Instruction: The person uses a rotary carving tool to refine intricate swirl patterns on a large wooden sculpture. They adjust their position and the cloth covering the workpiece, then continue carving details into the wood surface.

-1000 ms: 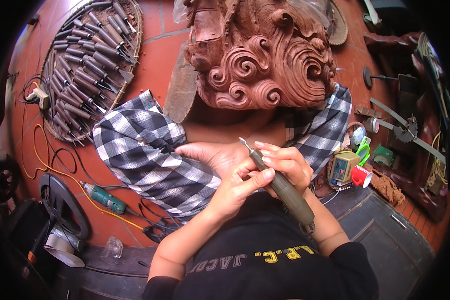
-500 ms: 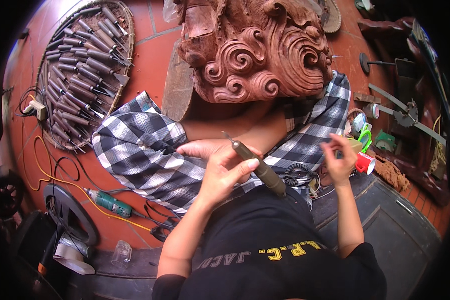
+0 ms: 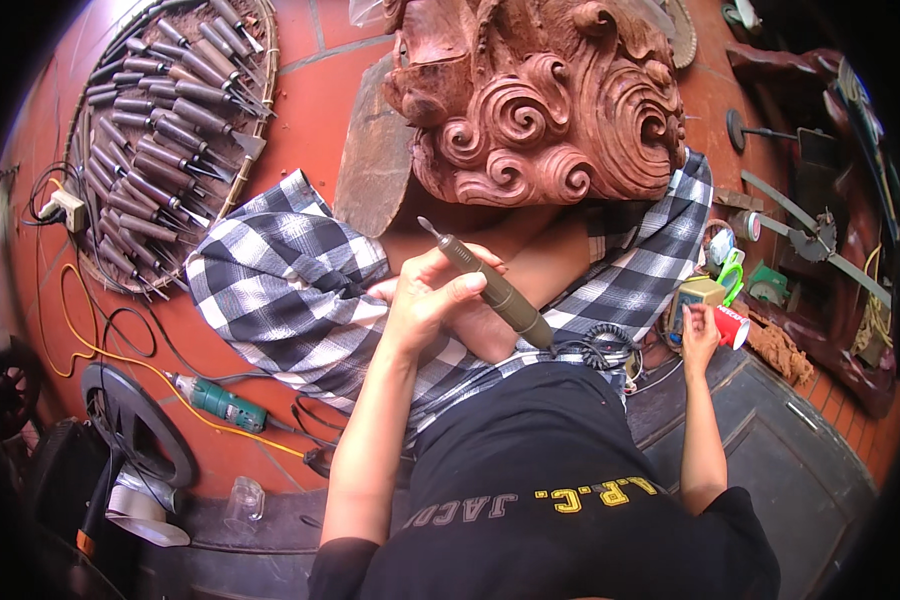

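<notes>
My left hand (image 3: 425, 295) is closed around an olive-brown rotary handpiece (image 3: 500, 300), which tilts with its metal bit pointing up and left, above my crossed legs. My right hand (image 3: 700, 332) reaches to a small beige box (image 3: 701, 291) beside a red mug (image 3: 732, 326). Its fingers are drawn together against the near face of the box; what they grip there is hidden. A reddish-brown wood carving (image 3: 540, 110) with swirling curls stands in front of my legs. A dark coiled cord (image 3: 602, 345) lies by my lap.
At left, a round woven tray (image 3: 232, 190) holds many wooden-handled chisels (image 3: 165, 160). A green power tool (image 3: 220, 402) and a yellow cord (image 3: 95, 355) lie on the red tile floor. Bright green scissors (image 3: 732, 278) stand beyond the mug. A glass jar (image 3: 243, 502) is at lower left.
My right hand has moved right and down to the beige box, its fingers drawing together. My left hand has lifted the handpiece slightly up and left. The whole view has shifted a little.
</notes>
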A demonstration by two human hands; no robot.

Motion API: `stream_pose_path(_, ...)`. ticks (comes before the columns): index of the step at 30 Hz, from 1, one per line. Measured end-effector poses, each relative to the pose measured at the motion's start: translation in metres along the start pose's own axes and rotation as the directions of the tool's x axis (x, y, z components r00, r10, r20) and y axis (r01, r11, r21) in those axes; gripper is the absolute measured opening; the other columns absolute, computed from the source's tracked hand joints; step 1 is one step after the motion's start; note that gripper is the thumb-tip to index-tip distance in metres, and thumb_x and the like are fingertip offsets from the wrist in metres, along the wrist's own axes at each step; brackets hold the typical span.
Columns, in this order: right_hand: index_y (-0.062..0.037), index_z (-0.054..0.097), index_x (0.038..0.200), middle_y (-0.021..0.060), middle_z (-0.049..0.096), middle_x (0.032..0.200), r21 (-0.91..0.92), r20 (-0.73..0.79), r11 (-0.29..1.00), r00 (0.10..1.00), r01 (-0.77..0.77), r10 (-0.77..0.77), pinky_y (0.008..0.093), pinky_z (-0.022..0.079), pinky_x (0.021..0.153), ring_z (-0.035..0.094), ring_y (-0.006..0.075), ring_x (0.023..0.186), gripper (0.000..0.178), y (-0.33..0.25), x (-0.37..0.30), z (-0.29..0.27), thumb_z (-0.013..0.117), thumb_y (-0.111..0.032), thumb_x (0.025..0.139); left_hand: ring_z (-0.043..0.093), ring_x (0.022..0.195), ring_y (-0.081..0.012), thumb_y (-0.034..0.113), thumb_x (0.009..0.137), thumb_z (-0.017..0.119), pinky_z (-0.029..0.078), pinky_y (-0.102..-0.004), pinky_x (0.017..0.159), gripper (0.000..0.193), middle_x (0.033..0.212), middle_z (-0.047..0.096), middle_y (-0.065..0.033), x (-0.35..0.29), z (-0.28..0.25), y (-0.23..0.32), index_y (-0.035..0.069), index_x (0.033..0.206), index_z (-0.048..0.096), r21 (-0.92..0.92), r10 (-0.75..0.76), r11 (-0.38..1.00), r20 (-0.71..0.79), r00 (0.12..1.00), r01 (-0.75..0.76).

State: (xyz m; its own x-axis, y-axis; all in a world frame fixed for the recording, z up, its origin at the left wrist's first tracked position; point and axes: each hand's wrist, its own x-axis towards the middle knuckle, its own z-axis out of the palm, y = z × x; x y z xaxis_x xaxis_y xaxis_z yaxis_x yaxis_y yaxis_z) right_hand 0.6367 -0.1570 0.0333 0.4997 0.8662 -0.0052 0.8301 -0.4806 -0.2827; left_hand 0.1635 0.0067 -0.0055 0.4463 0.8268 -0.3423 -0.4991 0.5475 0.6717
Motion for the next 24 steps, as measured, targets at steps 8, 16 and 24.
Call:
stream_pose_path(8, -0.0012, 0.062, 0.107, 0.005, 0.064, 0.073, -0.014, 0.01, 0.981, 0.981, 0.193, -0.192, 0.0288, 0.049, 0.058, 0.06, 0.0118, 0.06, 0.021, -0.037, 0.034, 0.019, 0.065, 0.0, 0.086, 0.065, 0.097, -0.0188, 0.019, 0.09, 0.068, 0.054, -0.0325, 0.082, 0.031, 0.107, 0.068, -0.0115, -0.005, -0.005, -0.003, 0.0, 0.115, 0.063, -0.166, -0.032, 0.985, 0.077, 0.997, 0.045)
stream_pose_path(16, -0.0028, 0.056, 0.126, 0.0082, 0.063, 0.096, 0.127, -0.01, 0.901, 0.909, 0.415, -0.417, 0.0252, 0.05, 0.067, 0.06, 0.0125, 0.072, 0.046, -0.158, 0.035, -0.002, 0.07, 0.003, 0.083, 0.068, 0.1, -0.0243, 0.028, 0.092, 0.067, 0.056, -0.0373, 0.086, 0.039, 0.11, 0.068, -0.016, -0.003, 0.009, 0.003, 0.0, 0.119, 0.059, -0.256, -0.073, 0.961, 0.12, 0.99, 0.102)
stream_pose_path(24, -0.0009, 0.062, 0.116, 0.021, 0.06, 0.119, 0.595, -0.047, 0.307, 0.413, 0.743, -0.909, 0.0466, 0.051, 0.093, 0.06, 0.0377, 0.111, 0.073, -0.341, 0.052, -0.007, 0.089, -0.039, 0.06, 0.064, 0.096, -0.0129, 0.022, 0.096, 0.063, 0.055, -0.0282, 0.08, 0.028, 0.102, 0.068, -0.0074, 0.001, 0.102, 0.037, -0.001, 0.112, 0.063, -0.546, 0.036, 0.837, 0.137, 0.99, 0.045)
